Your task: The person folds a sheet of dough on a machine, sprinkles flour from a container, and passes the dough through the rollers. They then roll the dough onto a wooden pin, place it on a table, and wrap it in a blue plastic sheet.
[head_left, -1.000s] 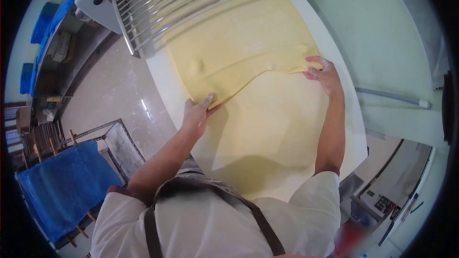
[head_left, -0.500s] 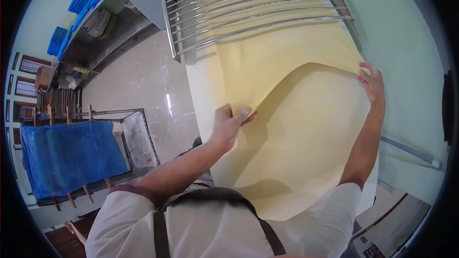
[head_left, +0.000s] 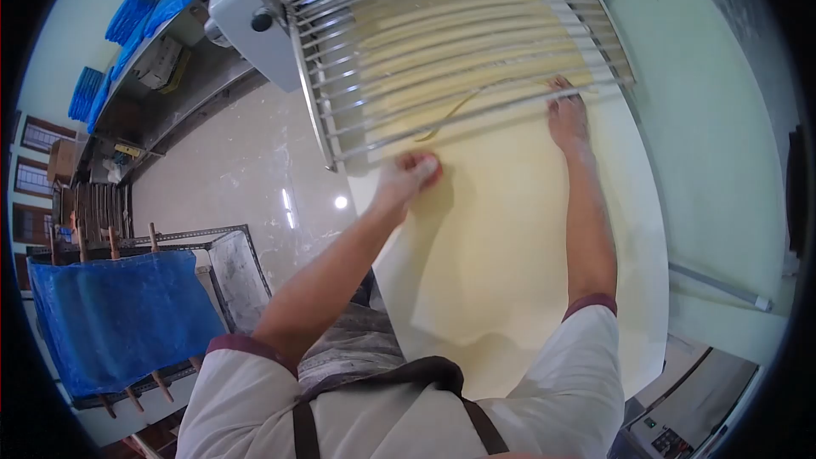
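A wide, thin sheet of pale yellow dough [head_left: 476, 42] lies on the belt beneath the metal bar guard [head_left: 476, 109] of a dough sheeter. Its near edge is curved and slightly raised, with a corner just under the lowest bar. My left hand [head_left: 410, 180] hovers over the floury belt [head_left: 510, 246], fingers curled and thumb pressed in, apart from the dough's edge. At the lowest bar on the right, my right hand [head_left: 568, 119] has its fingers bent at the dough's edge near the other corner; the fingertips are partly blurred.
The grey sheeter housing [head_left: 255, 21] stands at the upper left. On the left, a rack holds rolling pins under a blue plastic cover [head_left: 127, 314]. Shelving with blue bundles [head_left: 136, 7] runs along the wall. A grey pipe [head_left: 722, 286] is on the right.
Both hands have moved forward toward the guard, the right one also inward. The raised dough edge has gone forward under the bars. My left hand has let go of the dough.
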A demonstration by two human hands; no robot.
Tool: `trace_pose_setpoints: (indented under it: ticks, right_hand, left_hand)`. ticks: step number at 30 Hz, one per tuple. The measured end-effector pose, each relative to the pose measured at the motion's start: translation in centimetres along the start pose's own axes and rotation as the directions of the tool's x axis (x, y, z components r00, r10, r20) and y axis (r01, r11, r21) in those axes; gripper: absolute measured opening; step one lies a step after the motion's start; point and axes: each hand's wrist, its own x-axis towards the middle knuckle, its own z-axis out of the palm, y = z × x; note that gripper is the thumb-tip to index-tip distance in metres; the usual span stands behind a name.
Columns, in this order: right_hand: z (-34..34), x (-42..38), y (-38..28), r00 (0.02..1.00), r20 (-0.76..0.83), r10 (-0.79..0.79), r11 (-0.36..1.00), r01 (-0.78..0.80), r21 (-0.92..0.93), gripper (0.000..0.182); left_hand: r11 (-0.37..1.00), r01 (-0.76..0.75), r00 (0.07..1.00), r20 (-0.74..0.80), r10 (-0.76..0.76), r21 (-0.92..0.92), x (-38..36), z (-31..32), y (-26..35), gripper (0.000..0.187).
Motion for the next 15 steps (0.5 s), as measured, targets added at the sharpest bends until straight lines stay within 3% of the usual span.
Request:
trace_pose_setpoints:
  ticks: [3, 4, 6, 7, 8, 9, 11, 12, 14, 15]
  right_hand:
    - [0.5, 1.1, -1.6, 0.982, 0.03, 0.185, 0.972, -0.179, -0.152, 0.041]
    - [1.8, 2.1, -2.6, 0.989, -0.048, 0.139, 0.954, -0.146, -0.261, 0.044]
    - [5.7, 3.8, -5.5, 0.98, -0.194, 0.036, 0.868, -0.127, -0.48, 0.049]
    - [7.2, 4.8, -8.2, 0.999, -0.035, -0.022, 0.967, 0.012, -0.254, 0.057]
    - [8.5, 5.7, -11.3, 0.981, -0.05, -0.19, 0.975, 0.183, -0.124, 0.058]
    - [11.3, 6.1, -13.5, 0.853, -0.266, -0.449, 0.632, 0.093, -0.769, 0.057]
    - [11.5, 5.9, -18.8, 0.835, -0.105, -0.539, 0.529, 0.239, -0.815, 0.057]
    - [8.5, 5.3, -22.4, 0.907, 0.126, -0.402, 0.885, 0.42, -0.2, 0.056]
    - [6.8, 3.8, -24.0, 0.933, 0.317, -0.172, 0.924, 0.264, -0.275, 0.053]
    - [6.5, 1.3, -23.5, 0.963, 0.264, -0.052, 0.958, 0.123, -0.259, 0.052]
  left_hand:
    - [0.963, -0.032, 0.987, 0.163, -0.013, 0.268, -5.7, -4.2, 1.1, 0.024]
    - [0.94, -0.035, 0.979, 0.199, -0.036, 0.341, -7.4, -6.5, 1.4, 0.024]
    - [0.964, -0.064, 0.966, 0.257, -0.005, 0.258, -9.9, -12.0, 2.0, 0.022]
    - [0.963, -0.004, 0.982, 0.184, -0.047, 0.269, -10.2, -15.2, 2.1, 0.022]
    - [0.96, 0.053, 0.989, 0.116, -0.088, 0.276, -9.8, -18.7, 2.5, 0.022]
    - [0.962, 0.044, 0.996, 0.066, -0.065, 0.271, -9.0, -22.0, 3.5, 0.021]
    - [0.926, 0.032, 0.993, -0.116, 0.013, 0.376, -5.2, -29.8, 5.1, 0.023]
    - [0.936, 0.009, 0.986, -0.159, 0.05, 0.352, -2.6, -33.3, 7.3, 0.023]
    - [0.909, -0.191, 0.931, -0.226, 0.288, 0.37, 4.1, -39.9, 13.4, 0.022]
    - [0.803, -0.324, 0.857, -0.205, 0.473, 0.501, 8.4, -43.0, 17.1, 0.02]
